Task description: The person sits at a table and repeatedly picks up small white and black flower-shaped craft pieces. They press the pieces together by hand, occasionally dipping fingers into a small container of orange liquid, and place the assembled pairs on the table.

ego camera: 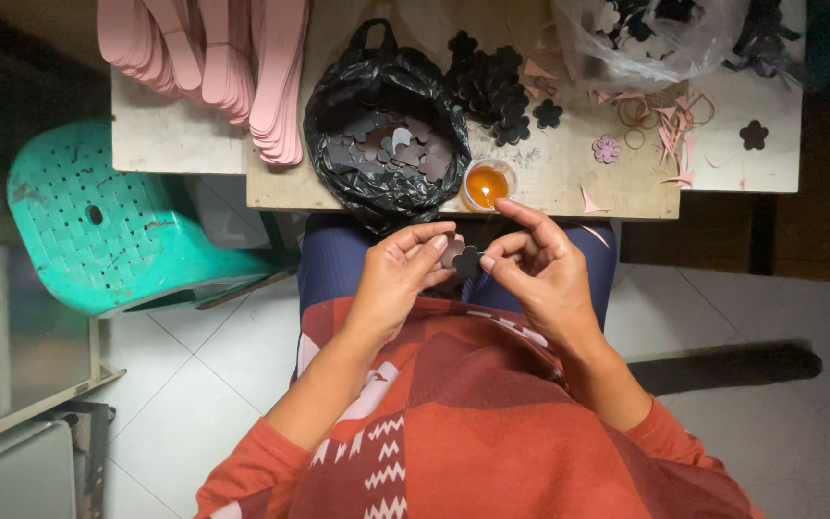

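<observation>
Head view, cluttered worktable [549, 178], white tiled floor [204, 384]

Left hand [401, 274] and right hand [540, 269] pinch a small dark flower-shaped cutout [466, 259] below the glue cup [487, 185].

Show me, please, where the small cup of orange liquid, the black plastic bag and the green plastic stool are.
Small cup of orange liquid [487, 185], head view, on the liquid's surface.
Black plastic bag [338, 125], head view, on its left wall.
Green plastic stool [98, 221], head view, on the woven-pattern seat.
</observation>
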Available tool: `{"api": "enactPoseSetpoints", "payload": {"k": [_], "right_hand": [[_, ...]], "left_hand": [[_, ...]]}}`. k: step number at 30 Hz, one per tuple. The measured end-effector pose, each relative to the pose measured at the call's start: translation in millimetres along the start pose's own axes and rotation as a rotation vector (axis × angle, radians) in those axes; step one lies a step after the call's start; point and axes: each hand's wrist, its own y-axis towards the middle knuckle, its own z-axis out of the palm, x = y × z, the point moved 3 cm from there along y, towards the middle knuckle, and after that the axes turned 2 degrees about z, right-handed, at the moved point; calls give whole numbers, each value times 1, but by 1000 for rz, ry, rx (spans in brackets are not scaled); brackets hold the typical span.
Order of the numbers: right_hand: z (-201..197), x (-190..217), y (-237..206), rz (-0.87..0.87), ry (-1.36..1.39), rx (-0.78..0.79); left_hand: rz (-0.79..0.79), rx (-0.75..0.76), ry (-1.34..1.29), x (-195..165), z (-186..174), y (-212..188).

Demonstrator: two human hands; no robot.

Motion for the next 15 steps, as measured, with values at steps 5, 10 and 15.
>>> {"api": "enactPoseSetpoints", "payload": {"k": [5,10,15], "right_hand": [[-3,1,0,7,-37,-15],[-1,1,1,0,-33,-30],[3,1,1,-7,-53,-49]], "left_hand": [[-40,75,-86,0,9,-6],[-93,84,-131,-1,14,-11],[-127,77,-128,-1,15,-14]]}}
